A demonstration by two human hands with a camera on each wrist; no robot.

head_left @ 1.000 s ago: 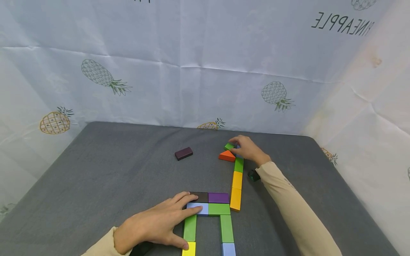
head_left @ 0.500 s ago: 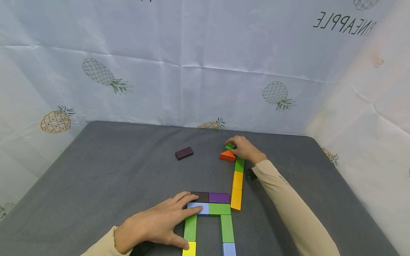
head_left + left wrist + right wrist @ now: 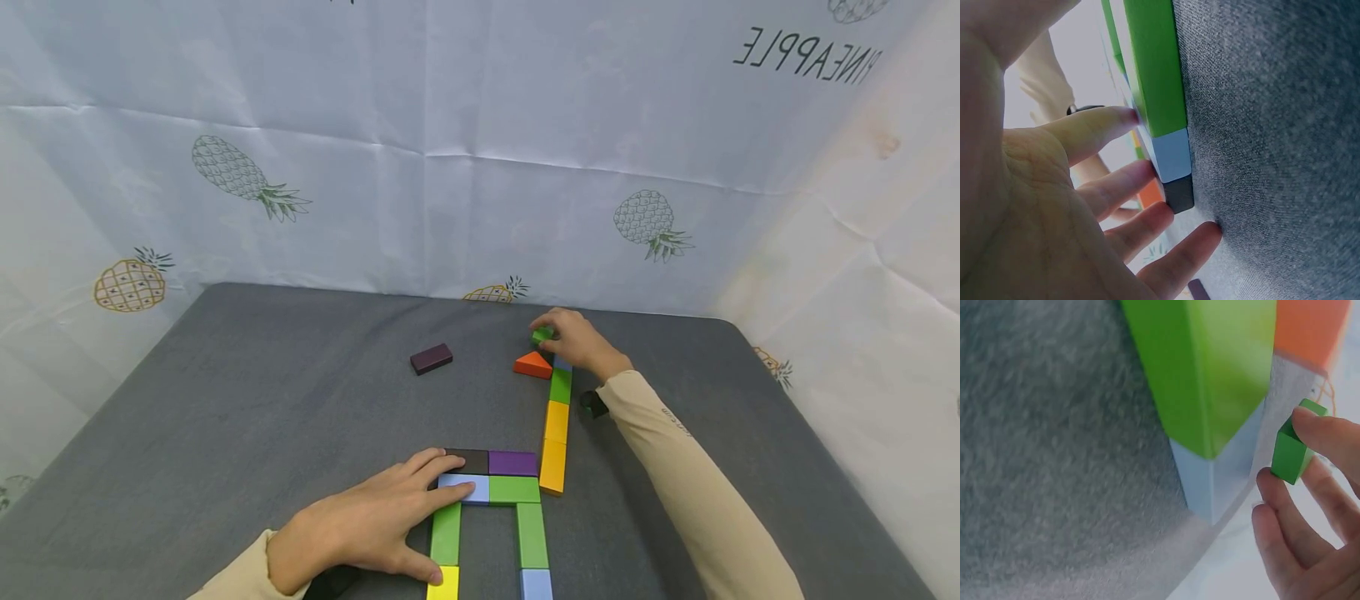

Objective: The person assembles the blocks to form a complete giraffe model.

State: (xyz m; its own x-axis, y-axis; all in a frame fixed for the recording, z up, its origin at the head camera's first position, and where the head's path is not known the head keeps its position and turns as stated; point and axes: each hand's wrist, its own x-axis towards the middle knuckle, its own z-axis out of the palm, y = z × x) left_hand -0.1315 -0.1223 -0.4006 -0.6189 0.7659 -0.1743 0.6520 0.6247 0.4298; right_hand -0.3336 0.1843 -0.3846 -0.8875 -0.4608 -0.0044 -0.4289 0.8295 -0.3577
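My right hand (image 3: pixel 577 342) pinches a small green block (image 3: pixel 1294 447) between thumb and fingers, held just past the end of a row of blocks. A light blue block (image 3: pixel 562 364) ends that row, followed toward me by a green block (image 3: pixel 560 386) and two orange-yellow ones. Left of the end sits an orange triangular block (image 3: pixel 533 365). My left hand (image 3: pixel 375 525) lies with spread, extended fingers along the left side of a block arch. Its fingertips overlap the black block (image 3: pixel 468 461) and light blue block (image 3: pixel 476 492), its thumb the yellow block (image 3: pixel 444 586).
A dark purple block (image 3: pixel 431 359) lies alone left of the row on the grey table (image 3: pixel 285 400). A purple block (image 3: pixel 512 463) and several green ones make up the rest of the arch. A pineapple-print cloth (image 3: pixel 450 217) hangs behind the table.
My right hand first dips left over the end of the row, then moves away from me with the small green block, uncovering the light blue block. My left hand has stayed put.
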